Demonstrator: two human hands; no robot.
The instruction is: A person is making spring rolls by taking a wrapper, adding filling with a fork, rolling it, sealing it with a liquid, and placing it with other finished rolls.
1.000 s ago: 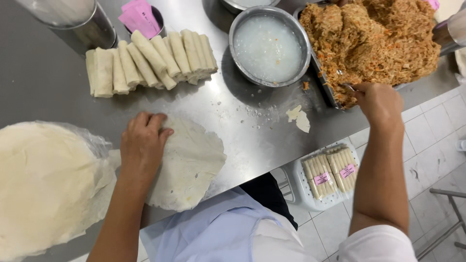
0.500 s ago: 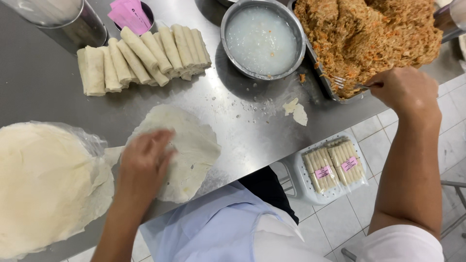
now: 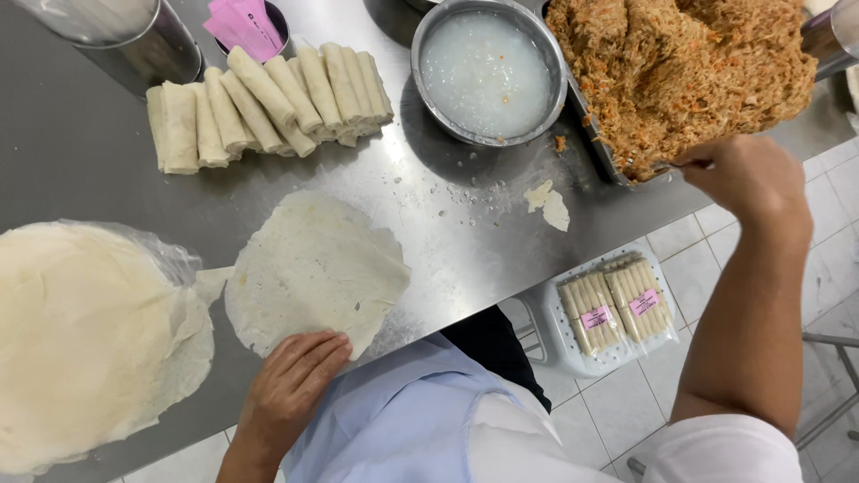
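While my left hand (image 3: 291,385) lies flat and unclenched, fingertips pressing the near edge of the single round wrapper (image 3: 313,273), that sheet sits spread on the steel table (image 3: 447,233), its near rim close to the table's edge. To its left, the stack of wrappers (image 3: 85,340) rests on clear plastic film; a loose flap of the top sheet reaches toward the single wrapper, so a careless drag could catch and tear it. Behind, the row of rolled spring rolls (image 3: 268,103) lies beside a steel cup (image 3: 134,40) and a small dish of pink labels (image 3: 250,25). Centre, the steel bowl of white paste (image 3: 488,72) stands just beside the tray of shredded filling (image 3: 680,72). A wrapper scrap (image 3: 550,204) and crumbs lie between; grit under the sheet could puncture it. At right, my right hand (image 3: 747,183) is clenched on a thin utensil whose working end is buried in the filling; I cannot tell its kind. An overfull scoop could spill over the tray's near rim. Below the table, packed rolls (image 3: 617,309) lie on a white tray on the tiled floor, where falling filling might land.
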